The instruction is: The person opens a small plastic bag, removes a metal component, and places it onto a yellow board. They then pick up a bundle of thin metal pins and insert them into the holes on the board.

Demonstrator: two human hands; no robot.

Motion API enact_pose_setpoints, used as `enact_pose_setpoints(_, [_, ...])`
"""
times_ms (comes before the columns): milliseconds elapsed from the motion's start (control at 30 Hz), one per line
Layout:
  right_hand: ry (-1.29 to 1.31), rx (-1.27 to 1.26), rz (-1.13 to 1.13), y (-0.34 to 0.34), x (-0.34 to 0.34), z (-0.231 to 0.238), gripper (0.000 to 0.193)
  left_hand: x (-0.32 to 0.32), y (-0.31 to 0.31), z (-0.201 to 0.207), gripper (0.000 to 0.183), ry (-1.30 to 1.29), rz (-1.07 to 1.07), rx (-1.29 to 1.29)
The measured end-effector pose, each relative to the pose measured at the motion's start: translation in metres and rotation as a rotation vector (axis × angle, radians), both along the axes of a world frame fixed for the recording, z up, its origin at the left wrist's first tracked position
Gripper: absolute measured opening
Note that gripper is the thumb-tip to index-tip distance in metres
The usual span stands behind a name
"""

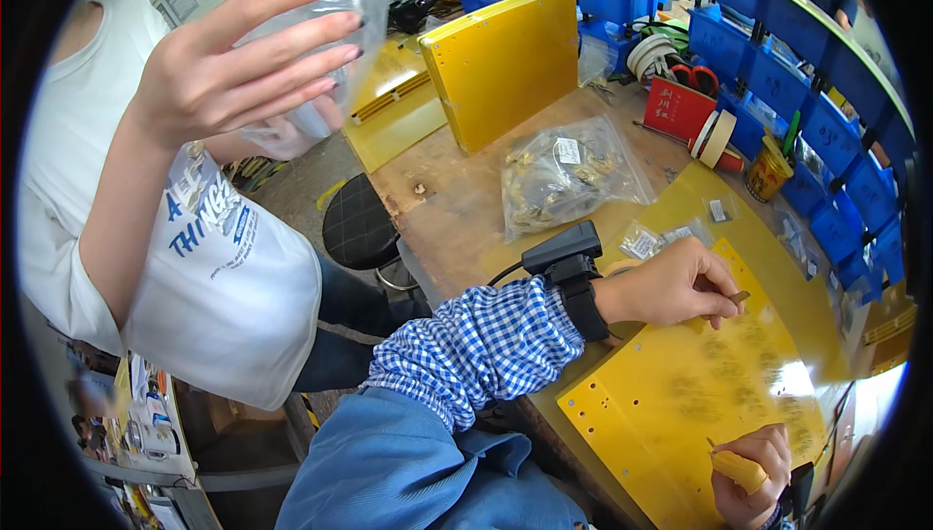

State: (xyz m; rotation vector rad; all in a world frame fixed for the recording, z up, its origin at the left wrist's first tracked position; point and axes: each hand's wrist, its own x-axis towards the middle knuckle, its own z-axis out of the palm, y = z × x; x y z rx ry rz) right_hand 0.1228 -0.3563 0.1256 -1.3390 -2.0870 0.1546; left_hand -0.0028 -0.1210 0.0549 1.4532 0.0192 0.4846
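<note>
A counter (432, 202) carries a drilled yellow panel (680, 399); over it are the left hand (673, 284) and right hand (763, 472), the right's fingers wrapped around a yellow-handled tool (740, 472), the left's pinched on a small brownish piece (742, 297)

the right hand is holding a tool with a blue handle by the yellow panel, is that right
Not quite: the head view shows that the tool has a yellow handle, not blue. The right hand is holding it by the yellow panel.
</note>
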Motion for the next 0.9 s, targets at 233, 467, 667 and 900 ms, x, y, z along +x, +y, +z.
enact_pose_setpoints(233, [0.046,0.003,-0.026,-0.009,-0.004,-0.004,0.026,-0.026,-0.014,0.033,0.011,0.02,0.126,0.005])
enact_pose_setpoints(467, [0.113,0.066,-0.153,-0.023,-0.009,-0.019,0.02,-0.07,-0.068,0.049,0.011,-0.086,0.185,0.249])
enact_pose_setpoints(667, [0.083,0.122,-0.18,-0.026,-0.009,-0.027,0.02,-0.086,-0.117,0.05,0.015,0.015,0.243,0.334])
enact_pose_setpoints(900, [0.153,0.118,-0.198,-0.034,-0.002,-0.03,0.017,-0.08,-0.153,0.048,0.018,0.094,0.312,0.494])
